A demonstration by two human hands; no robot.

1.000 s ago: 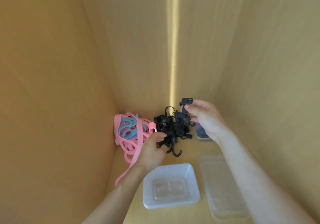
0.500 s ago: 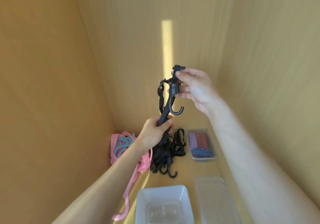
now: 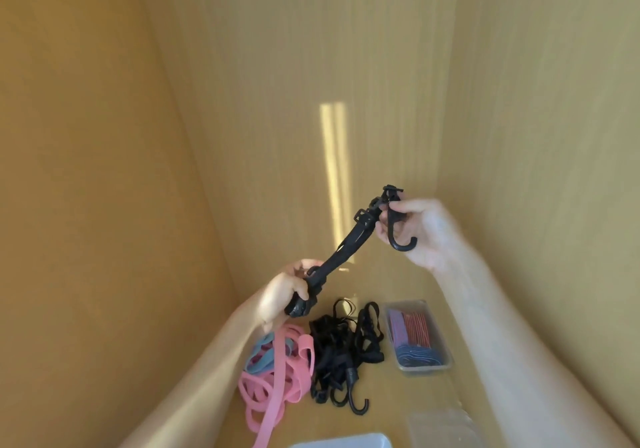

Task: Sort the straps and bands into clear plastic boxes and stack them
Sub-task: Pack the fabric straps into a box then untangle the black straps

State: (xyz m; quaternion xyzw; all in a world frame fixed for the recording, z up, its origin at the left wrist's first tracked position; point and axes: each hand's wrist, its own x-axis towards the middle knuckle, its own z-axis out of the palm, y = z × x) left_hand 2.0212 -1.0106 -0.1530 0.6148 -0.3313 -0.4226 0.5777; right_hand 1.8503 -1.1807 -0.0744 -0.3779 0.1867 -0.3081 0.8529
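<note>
Black strap (image 3: 349, 245) held taut in the air between both hands.
Left hand (image 3: 285, 297) fists its lower end; right hand (image 3: 420, 231), at 2 o'clock, pinches the hook end.

One head-worn view (wide-angle) looks forward and down, close over the wooden shelf (image 3: 408, 409).

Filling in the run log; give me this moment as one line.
step: black strap lifted | left hand: grips hooked strap lower end | right hand: holds hook end | strap pile: on surface | filled box: right
</note>
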